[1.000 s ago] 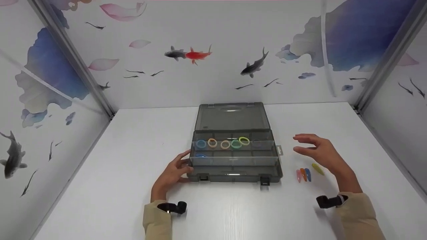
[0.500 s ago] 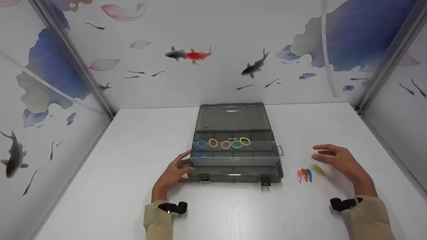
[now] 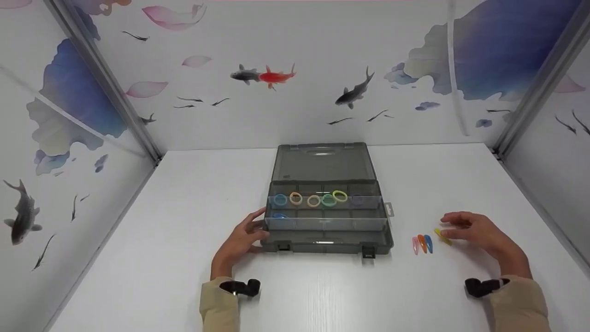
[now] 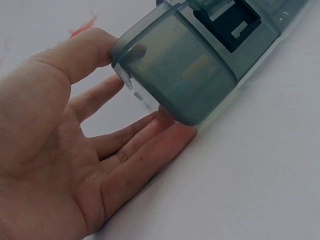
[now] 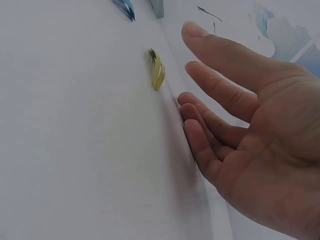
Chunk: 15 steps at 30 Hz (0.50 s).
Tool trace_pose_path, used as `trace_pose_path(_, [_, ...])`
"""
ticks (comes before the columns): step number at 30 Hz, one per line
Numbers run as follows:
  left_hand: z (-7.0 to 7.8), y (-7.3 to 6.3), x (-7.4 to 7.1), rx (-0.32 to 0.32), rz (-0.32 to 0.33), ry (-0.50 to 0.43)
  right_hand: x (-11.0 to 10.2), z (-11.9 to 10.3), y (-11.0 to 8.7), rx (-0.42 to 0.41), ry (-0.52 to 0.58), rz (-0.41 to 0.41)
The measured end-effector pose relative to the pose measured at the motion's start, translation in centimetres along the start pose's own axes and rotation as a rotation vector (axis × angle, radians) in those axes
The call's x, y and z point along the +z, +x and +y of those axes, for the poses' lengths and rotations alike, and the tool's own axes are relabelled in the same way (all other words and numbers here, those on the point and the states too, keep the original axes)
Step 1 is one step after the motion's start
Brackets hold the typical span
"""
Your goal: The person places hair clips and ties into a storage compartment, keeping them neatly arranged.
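Note:
An open grey translucent compartment box stands mid-table. My left hand grips its front left corner; in the left wrist view the thumb lies on the box's rim and the fingers are at its side and lower edge. Over a yellow snap hair clip on the table hovers my right hand, fingers slightly bent and apart, holding nothing. Left of that clip lie a pink hair clip, an orange hair clip and a blue hair clip, side by side.
Several coloured hair ties lie in the box's back row. A blue clip-like piece is in the middle row at left. The lid lies back towards the wall. Printed walls enclose the white table.
My right hand has moved right and towards me, away from the box, down to the yellow hair clip. The left hand keeps its place on the box.

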<state>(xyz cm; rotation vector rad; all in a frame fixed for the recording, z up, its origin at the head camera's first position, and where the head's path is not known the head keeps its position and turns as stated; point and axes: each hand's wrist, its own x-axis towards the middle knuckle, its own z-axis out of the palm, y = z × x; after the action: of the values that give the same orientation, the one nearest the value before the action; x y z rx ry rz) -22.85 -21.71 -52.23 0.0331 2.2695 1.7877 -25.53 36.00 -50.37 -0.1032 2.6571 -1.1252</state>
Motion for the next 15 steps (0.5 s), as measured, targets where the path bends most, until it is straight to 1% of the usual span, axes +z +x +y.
trace_pose_path(5, [0.05, 0.03, 0.10, -0.003, 0.015, 0.006, 0.24, 0.24, 0.03, -0.029, -0.018, 0.007])
trace_pose_path(9, [0.03, 0.02, 0.12, 0.000, 0.012, 0.013, 0.43, 0.14, 0.04, -0.022, -0.034, 0.020])
trace_pose_path(15, [-0.03, 0.02, 0.17, -0.001, 0.011, 0.003, 0.54, -0.14, -0.02, -0.028, -0.014, 0.021])
